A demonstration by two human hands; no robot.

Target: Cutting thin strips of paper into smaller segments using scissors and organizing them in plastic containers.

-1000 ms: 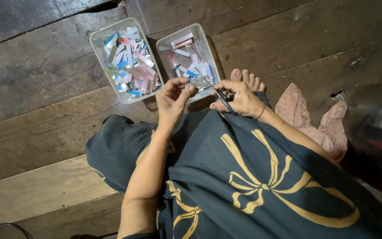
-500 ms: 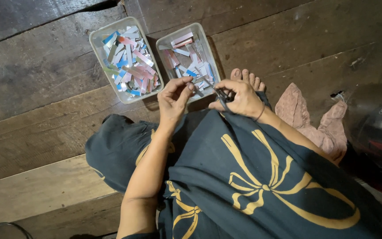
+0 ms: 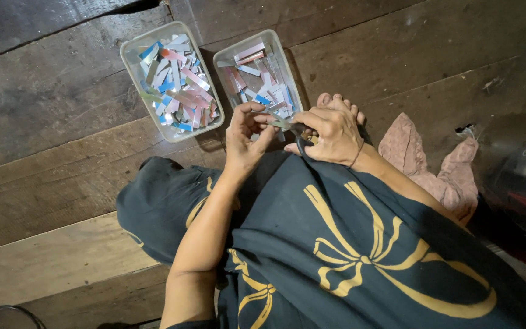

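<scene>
Two clear plastic trays sit side by side on the dark wooden floor (image 3: 62, 122). The left tray (image 3: 130, 52) is heaped with short paper strips (image 3: 175, 85) in blue, pink, white and red. The right tray (image 3: 223, 53) holds a thinner layer of similar strips, mostly pink and white with some blue.

Just in front of the right tray, the left hand (image 3: 245, 137) pinches a small strip (image 3: 275, 122) between thumb and fingertips, its grip pressed together on the piece. The right hand (image 3: 333, 134) is closed around dark-handled scissors (image 3: 299, 137), whose blades touch the strip. Bare toes (image 3: 336, 100) show just behind the right hand. A pink cloth (image 3: 433, 161) lies crumpled on the floor to the right.
</scene>
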